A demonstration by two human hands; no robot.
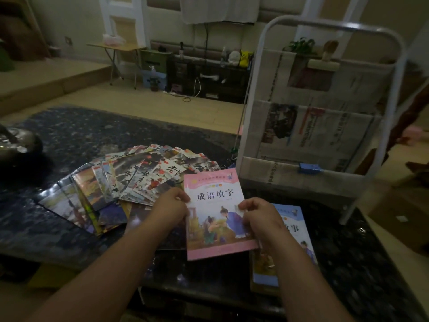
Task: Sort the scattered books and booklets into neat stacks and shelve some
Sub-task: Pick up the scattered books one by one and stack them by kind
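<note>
I hold a pink booklet [216, 203] with a picture of two figures on its cover, lifted a little above the dark table [69, 140]. My left hand [170, 206] pinches its left edge. My right hand [260, 216] grips its right edge, thumb on the cover. Under my right hand a blue booklet [299, 231] lies on top of a small stack on the table. To the left, several thin booklets [130, 180] are fanned out in a loose, overlapping spread.
A white metal rack [325, 108] with newspaper-lined pockets stands on the table's right side. A dark kettle-like pot [16, 145] sits at the far left. Beyond the table are wooden floor, a folding table and a dark cabinet with toys.
</note>
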